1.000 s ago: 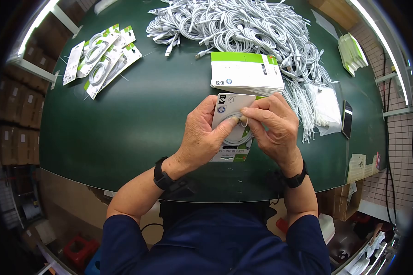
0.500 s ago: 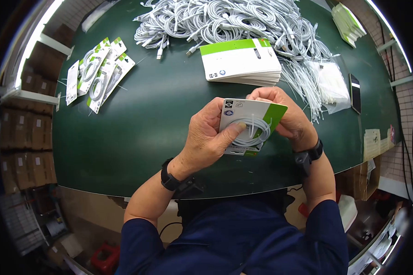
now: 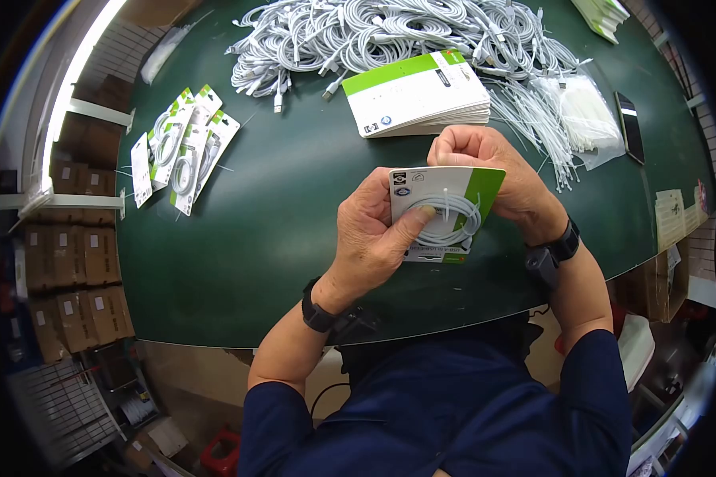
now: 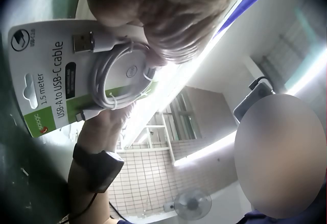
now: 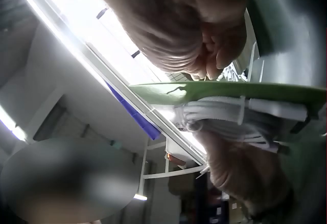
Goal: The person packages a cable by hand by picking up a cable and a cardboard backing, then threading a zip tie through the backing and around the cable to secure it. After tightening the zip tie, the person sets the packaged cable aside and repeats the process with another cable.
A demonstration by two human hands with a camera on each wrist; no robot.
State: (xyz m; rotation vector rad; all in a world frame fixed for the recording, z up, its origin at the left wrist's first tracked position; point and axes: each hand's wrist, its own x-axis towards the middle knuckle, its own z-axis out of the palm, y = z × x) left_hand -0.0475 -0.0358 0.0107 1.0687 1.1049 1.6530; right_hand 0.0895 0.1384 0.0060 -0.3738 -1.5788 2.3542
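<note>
My left hand (image 3: 374, 230) holds a white and green cable card (image 3: 488, 184) by its left side, thumb across the coiled white cable (image 3: 460, 232) on its front. A thin white tie (image 3: 445, 205) crosses the coil. In the left wrist view the card's print reads USB-A to USB-C cable, and a metal USB plug (image 4: 82, 42) lies on it. My right hand (image 3: 511, 176) is behind the card's upper right part with curled fingers. Its fingertips (image 5: 210, 71) come right at the card's back in the right wrist view; I cannot tell what they pinch.
Beyond the hands lies a stack of cards (image 3: 414, 91), with a large heap of white cables (image 3: 374, 36) behind it. Loose ties (image 3: 525, 119), a plastic bag (image 3: 589, 119) and a phone (image 3: 629, 127) are at the right. Several carded cables (image 3: 184, 151) overlap at the left.
The right hand has gone from the coil on the card's front to behind the card. The tie now shows straight across the coil. The left hand keeps its grip; the head view has shifted.
</note>
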